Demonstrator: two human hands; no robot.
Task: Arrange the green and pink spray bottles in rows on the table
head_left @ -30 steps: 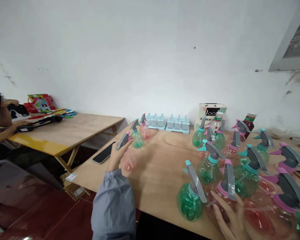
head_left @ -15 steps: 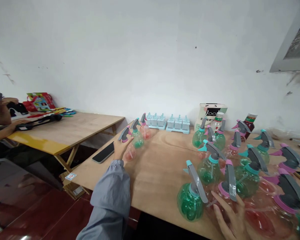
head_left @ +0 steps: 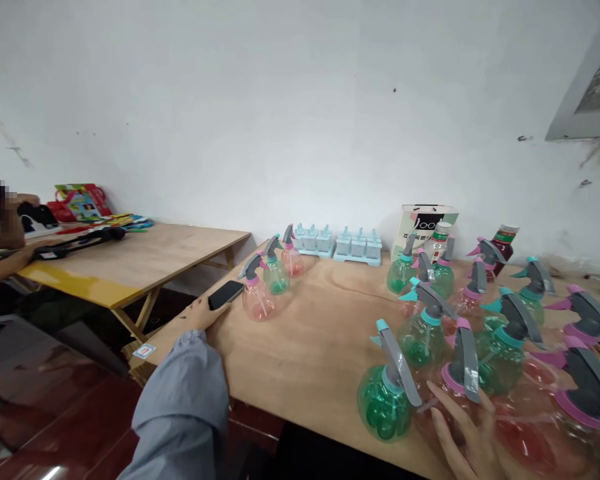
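Observation:
My left hand (head_left: 203, 315) is closed around a black smartphone (head_left: 226, 293) at the table's left edge, thumb on the near side and fingers on the far side. Right beside it stands a pink spray bottle (head_left: 258, 301) with a grey trigger head, and behind that are a green spray bottle (head_left: 277, 276) and another pink one (head_left: 293, 261). At the lower right, my right hand (head_left: 463, 430) has its fingers around a pink-collared spray bottle (head_left: 453, 393), whose body is partly hidden. A green spray bottle (head_left: 384, 403) stands just left of that hand.
Several more pink and green spray bottles (head_left: 500, 360) crowd the table's right side. Two pale-blue ice-pop mould sets (head_left: 358, 249), a paper bag (head_left: 405, 230) and a dark red bottle (head_left: 503, 250) stand by the wall. At a separate table (head_left: 180, 257) sits another person (head_left: 3, 227).
My left hand has let go of the pink spray bottle, moved left and down, and taken hold of the smartphone, which has shifted right. My right hand stays on its bottle.

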